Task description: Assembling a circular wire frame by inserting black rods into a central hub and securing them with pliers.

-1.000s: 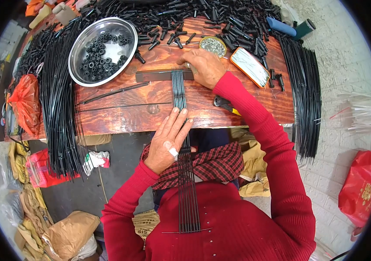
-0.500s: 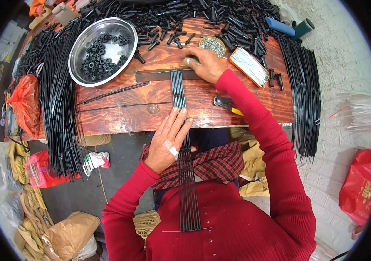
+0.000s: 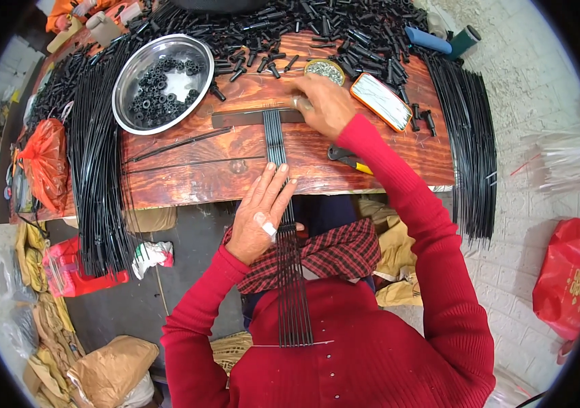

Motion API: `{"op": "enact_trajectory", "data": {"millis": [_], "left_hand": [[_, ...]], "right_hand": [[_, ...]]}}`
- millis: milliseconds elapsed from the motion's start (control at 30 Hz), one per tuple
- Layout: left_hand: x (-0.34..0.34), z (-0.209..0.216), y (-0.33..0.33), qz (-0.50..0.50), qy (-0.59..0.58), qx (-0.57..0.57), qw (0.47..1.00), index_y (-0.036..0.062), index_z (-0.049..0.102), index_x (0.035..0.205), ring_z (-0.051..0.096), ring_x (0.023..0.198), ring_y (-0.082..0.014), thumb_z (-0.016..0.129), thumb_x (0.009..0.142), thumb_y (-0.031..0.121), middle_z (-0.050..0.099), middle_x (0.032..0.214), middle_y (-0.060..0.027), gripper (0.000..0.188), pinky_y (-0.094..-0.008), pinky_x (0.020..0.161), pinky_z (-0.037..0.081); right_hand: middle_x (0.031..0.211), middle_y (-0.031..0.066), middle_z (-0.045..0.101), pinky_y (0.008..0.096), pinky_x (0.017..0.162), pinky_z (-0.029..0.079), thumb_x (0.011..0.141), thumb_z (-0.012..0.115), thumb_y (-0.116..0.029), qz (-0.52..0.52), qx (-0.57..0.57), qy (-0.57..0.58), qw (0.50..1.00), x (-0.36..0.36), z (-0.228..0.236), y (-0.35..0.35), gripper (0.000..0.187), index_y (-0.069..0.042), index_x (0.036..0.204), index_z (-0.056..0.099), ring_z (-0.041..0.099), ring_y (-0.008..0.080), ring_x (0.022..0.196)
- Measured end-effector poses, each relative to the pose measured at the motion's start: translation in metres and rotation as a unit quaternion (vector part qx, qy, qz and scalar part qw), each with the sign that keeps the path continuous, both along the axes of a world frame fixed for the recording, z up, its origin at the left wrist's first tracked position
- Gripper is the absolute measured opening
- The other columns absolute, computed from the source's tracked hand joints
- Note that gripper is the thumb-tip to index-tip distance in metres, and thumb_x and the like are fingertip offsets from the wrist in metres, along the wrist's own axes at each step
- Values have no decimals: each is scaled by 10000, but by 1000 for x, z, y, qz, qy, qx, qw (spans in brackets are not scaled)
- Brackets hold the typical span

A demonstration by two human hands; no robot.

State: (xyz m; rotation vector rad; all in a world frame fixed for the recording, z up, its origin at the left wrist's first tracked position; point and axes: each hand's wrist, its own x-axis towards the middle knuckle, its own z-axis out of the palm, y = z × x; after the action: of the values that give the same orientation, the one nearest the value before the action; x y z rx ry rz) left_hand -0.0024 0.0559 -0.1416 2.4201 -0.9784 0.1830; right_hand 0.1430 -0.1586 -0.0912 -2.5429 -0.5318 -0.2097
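Now the right hand [image 3: 325, 107] sits slightly lower, closer to the flat dark bar [image 3: 239, 120] than half a second ago; its fingers curl toward the thumb, but whether that grip pinches anything cannot be told. Unchanged, the left hand [image 3: 256, 221] lies at the near edge of the red-brown wooden surface [image 3: 188, 187], its grip closed around the row of thin black rods [image 3: 274, 146], straight fingers above, thumb tip showing beyond. The row runs from the bar past that edge, over the person's lap.
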Motion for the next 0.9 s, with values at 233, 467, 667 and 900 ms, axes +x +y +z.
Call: {"op": "enact_trajectory", "data": {"millis": [233,467,667,900], "left_hand": [[-1,-3,6,-11,-31,12,999,45,481,1391,333,1428,-358,651,833,386,389,1515,-162,676,-472,1131,344],[-3,2,-3,-7,-58,19,998,57,498,1374,348,1425,-343,586,845,214,393,1517,-147,558,-442,1118,372],[-3,3,0,-19,-62,35,997,53,488,1383,327,1435,-341,566,846,204,379,1524,-145,563,-441,1126,360],[30,46,15,-178,80,103,975,104,484,1398,234,1415,-501,812,656,118,223,1551,-241,812,-542,1142,302]], "right_hand": [[1100,99,577,412,904,498,668,808,-116,362,57,140,920,-139,39,2,703,-117,1315,532,587,303,1015],[1000,24,585,379,769,487,601,825,-190,244,19,-31,969,-207,33,27,584,-169,1155,644,571,229,881],[921,-14,620,351,709,500,635,781,-183,217,30,-138,966,-202,28,32,344,-166,967,691,599,203,817],[876,37,632,388,677,521,740,742,-140,202,158,-163,953,-188,25,24,211,-92,938,689,626,256,835]]}}
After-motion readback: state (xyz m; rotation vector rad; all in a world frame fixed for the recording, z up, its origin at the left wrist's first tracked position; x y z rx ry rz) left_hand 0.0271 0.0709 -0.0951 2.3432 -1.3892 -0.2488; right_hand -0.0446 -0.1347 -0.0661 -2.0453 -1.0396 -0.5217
